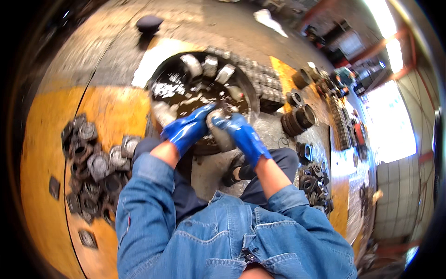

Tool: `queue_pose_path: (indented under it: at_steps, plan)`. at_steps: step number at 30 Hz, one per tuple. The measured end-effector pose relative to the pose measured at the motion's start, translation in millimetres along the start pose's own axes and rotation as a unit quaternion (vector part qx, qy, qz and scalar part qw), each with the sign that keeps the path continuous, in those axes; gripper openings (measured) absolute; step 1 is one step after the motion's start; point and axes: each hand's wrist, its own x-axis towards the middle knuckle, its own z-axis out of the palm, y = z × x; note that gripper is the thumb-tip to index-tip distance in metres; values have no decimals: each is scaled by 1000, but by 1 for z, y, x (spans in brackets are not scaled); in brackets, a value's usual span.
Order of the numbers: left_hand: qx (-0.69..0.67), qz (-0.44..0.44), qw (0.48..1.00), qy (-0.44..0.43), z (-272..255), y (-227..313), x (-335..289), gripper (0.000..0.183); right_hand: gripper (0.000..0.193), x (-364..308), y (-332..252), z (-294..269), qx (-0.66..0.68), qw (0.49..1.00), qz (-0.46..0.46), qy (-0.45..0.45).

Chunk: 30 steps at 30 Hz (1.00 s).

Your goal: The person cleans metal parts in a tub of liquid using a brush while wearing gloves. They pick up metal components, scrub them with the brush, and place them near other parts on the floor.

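Clasping a rounded, seemingly metal piece (223, 136) are glossy blue-gloved hands (188, 128) (239, 135).

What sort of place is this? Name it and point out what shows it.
Likely a metal-parts workshop: a round tub of dark liquid, a heap of metal fittings at left, and ribbed metal cylinders at right.

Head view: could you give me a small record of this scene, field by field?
Left hand: blue-gloved, holding a grey part
Right hand: blue-gloved, on the same part
Basin: round, with dark liquid and more grey parts
Pile: many dark parts, to the person's left
Unclear: the held part's exact shape
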Motion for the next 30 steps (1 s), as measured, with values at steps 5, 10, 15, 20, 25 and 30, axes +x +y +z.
queue_pose_path:
  at_steps: [5, 10, 15, 20, 25, 30]
  plan:
    - [-155, -142, 972, 108, 43, 20, 4, 35, 66, -11, 7, -10, -91, 994, -9, 66]
    - [-107, -148, 982, 43, 13, 10, -2, 46, 76, -27, -19, -11, -124, 991, -6, 43]
    - [-34, -208, 955, 208, 13, 22, 0, 50, 79, -30, -39, -11, -142, 988, 28, 43]
    - [-109, -198, 965, 131, 7, 19, 9, 44, 82, -13, -20, -7, -155, 985, 58, 46]
    - [-121, -191, 964, 143, -8, 15, 15, 41, 79, -11, -30, -6, -139, 985, 97, 33]
    - [-102, -214, 959, 157, 16, 19, 10, 39, 87, -11, -16, -10, -157, 984, 69, 48]
